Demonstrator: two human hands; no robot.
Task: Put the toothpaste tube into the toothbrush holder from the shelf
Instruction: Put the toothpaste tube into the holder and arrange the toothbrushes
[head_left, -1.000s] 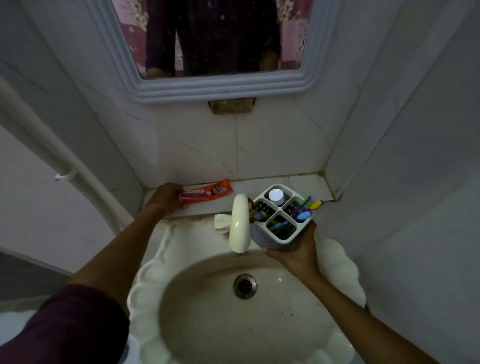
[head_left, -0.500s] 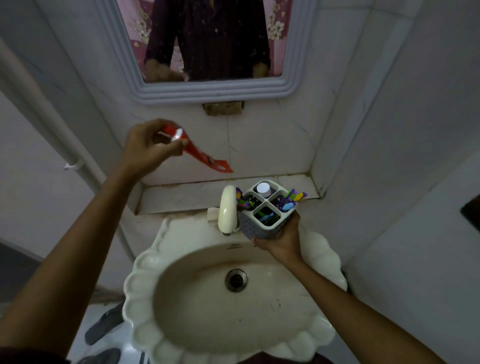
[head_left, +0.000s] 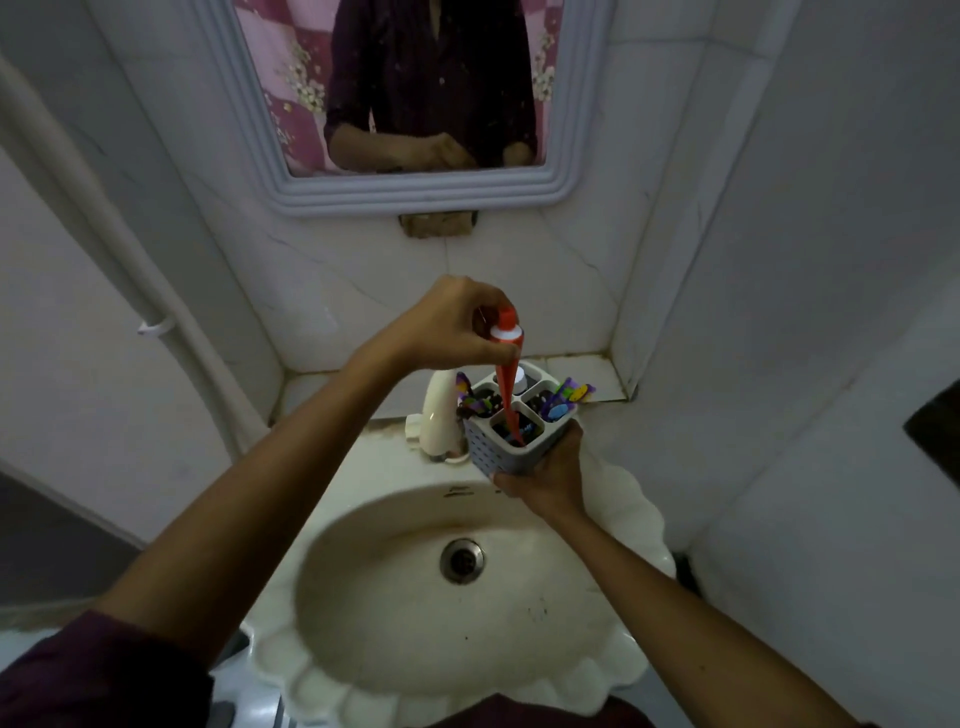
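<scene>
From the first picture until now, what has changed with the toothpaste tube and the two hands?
The left hand took the toothpaste tube off the shelf, lifted it, carried it rightward, and now holds it cap up, its flat end dipping into the near compartment of the toothbrush holder. The right hand keeps its grip on the holder over the sink.

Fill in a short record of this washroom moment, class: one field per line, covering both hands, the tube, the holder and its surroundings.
left hand: grips the toothpaste tube near its cap, cap end up
tube: flat end dipping into the holder's near compartment
right hand: holds the toothbrush holder from below, above the sink
holder: four compartments, toothbrushes in some
tap: left of holder
</scene>
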